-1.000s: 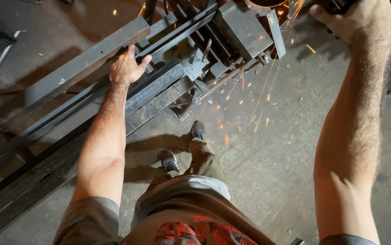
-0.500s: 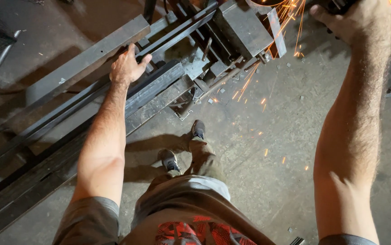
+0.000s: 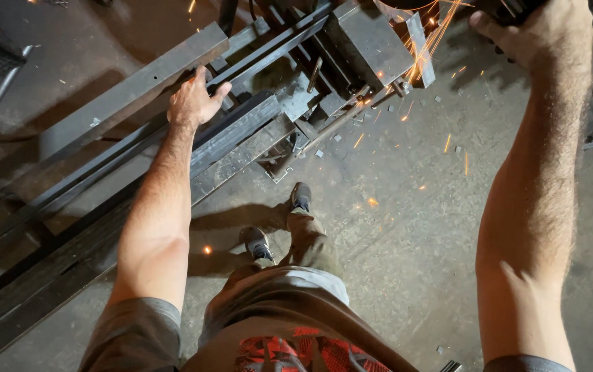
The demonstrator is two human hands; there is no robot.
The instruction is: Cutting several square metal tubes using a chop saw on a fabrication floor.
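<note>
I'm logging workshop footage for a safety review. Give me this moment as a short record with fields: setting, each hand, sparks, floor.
setting: concrete workshop floor, seen from above the person's own legs and shoes
left hand: left hand rests palm down on long steel bars lying side by side
right hand: right hand grips a dark handle at the top edge, mostly out of view
sparks: orange sparks spray down beside a grey metal block
floor: small metal offcuts scattered near the machine base
</note>
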